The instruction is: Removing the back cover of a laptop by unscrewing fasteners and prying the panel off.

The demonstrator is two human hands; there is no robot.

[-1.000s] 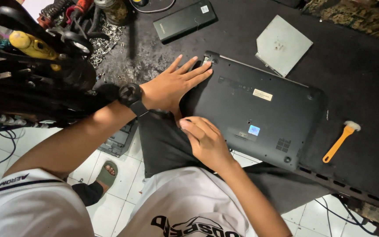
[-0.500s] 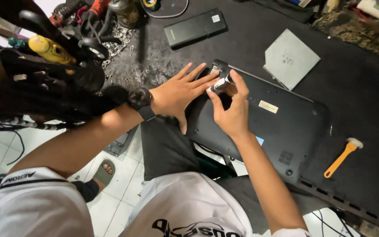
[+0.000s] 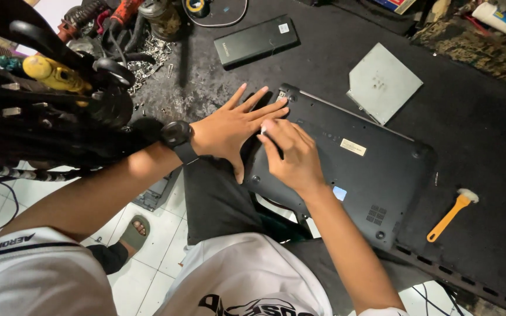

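A black laptop (image 3: 370, 169) lies upside down on a black mat, its near corner hanging over my lap. My left hand (image 3: 229, 126), with a black watch (image 3: 177, 136) on the wrist, lies flat with fingers spread on the laptop's far left corner. My right hand (image 3: 291, 158) rests on the laptop's base just right of it, fingers curled around a small pale object (image 3: 263, 130) whose tip shows at the fingertips, close to the left edge. I cannot make out what that object is.
A silver flat drive (image 3: 382, 82) and a long black battery (image 3: 256, 41) lie on the mat behind the laptop. An orange-handled brush (image 3: 449, 215) lies at the right. Hand tools in a rack (image 3: 54, 76) and loose screws (image 3: 147, 58) crowd the left.
My right hand came up from the laptop's near edge to its far left corner with a small pale object, then slid back down along the left side. My left hand stayed flat.
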